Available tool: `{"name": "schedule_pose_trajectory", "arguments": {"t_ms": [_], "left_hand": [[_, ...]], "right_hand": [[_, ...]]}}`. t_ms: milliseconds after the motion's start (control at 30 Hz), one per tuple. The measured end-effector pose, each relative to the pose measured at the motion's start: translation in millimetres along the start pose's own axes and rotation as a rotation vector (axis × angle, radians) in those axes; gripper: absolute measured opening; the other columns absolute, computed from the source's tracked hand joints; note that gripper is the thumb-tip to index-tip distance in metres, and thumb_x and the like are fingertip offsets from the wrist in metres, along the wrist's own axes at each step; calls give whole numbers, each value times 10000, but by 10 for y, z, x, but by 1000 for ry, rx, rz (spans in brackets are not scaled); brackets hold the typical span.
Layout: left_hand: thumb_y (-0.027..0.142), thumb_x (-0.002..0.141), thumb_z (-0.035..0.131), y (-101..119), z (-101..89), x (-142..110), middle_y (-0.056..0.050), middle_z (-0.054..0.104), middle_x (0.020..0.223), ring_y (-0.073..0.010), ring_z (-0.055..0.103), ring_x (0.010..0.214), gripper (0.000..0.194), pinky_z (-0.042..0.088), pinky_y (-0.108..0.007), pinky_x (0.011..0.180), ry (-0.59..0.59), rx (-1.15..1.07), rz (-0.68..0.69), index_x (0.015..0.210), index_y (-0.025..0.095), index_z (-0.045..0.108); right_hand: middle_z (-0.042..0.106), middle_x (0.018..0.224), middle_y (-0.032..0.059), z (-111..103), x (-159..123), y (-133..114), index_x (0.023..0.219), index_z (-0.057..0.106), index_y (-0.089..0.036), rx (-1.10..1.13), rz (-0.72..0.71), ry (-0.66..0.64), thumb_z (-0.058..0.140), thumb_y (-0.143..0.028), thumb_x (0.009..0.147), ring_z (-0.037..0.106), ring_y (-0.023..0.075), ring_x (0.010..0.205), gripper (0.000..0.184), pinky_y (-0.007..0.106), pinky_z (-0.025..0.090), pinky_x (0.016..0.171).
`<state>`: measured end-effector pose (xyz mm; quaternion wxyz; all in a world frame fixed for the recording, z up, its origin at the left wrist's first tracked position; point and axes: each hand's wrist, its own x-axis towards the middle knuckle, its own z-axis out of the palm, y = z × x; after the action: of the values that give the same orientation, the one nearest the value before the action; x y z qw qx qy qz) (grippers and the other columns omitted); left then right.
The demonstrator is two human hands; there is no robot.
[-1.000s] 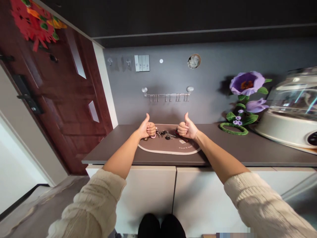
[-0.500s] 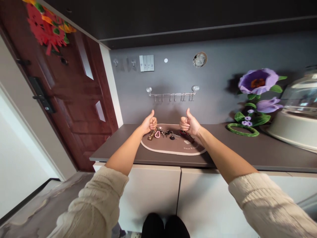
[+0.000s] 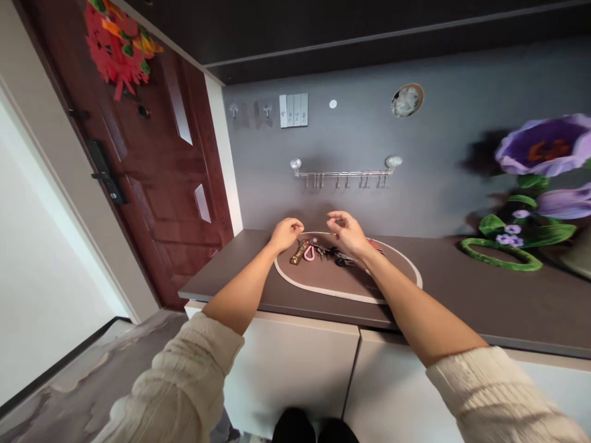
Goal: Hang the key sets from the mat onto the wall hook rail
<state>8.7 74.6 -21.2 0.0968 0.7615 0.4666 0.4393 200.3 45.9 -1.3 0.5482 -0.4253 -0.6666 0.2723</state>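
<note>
My left hand (image 3: 287,234) hovers above the left end of an oval brown mat (image 3: 323,283) with a pale rim. Its fingers are loosely curled with a small gap to the thumb, and no object shows in them. My right hand (image 3: 348,234) is over the middle of the mat, index finger and thumb apart, holding nothing. Between and below the hands lie several keys (image 3: 322,252), a pink loop (image 3: 309,253) and a brown key fob or charm (image 3: 300,253). Black key pieces (image 3: 342,261) lie under my right hand, and a red item (image 3: 376,245) is partly hidden behind it.
On the wall above is a clear rail (image 3: 344,175) with several small hooks. A purple fabric flower (image 3: 540,147) with a green ring base (image 3: 501,257) stands at the right on the dark counter (image 3: 443,295). A dark shelf (image 3: 369,37) overhangs. A red-brown door (image 3: 161,172) is at left.
Both hands had their thumbs up over closed fists; now the thumbs are lowered and the fingers have loosened. The camera view has shifted to the left.
</note>
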Motion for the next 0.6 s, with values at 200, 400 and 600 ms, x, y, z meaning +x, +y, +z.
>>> {"name": "schedule_pose_trajectory", "arguments": {"t_ms": [200,400,600], "left_hand": [[246,769,486,43,-35,-23,-36,588,871,-135,524,790,196,398,-247,739,-152,273,142,869,188,645],[343,785,485,41,73,-34,-47,599,924,-177,521,903,251,372,-289,812,-204,424,200,940,233,648],[280,774,486,90,107,-38,-51,619,910,-200,515,938,199,341,-333,838,-225,491,154,844,233,666]], "right_hand": [[606,834,53,8,-33,127,930,592,-161,-539,-239,-58,508,-208,755,538,137,753,200,281,410,754],[626,864,68,33,-46,128,932,603,-160,-624,-286,-101,481,-177,772,556,151,789,201,271,408,763],[632,866,73,43,-52,127,906,612,-157,-642,-273,-103,479,-164,771,562,154,802,190,266,407,769]]}}
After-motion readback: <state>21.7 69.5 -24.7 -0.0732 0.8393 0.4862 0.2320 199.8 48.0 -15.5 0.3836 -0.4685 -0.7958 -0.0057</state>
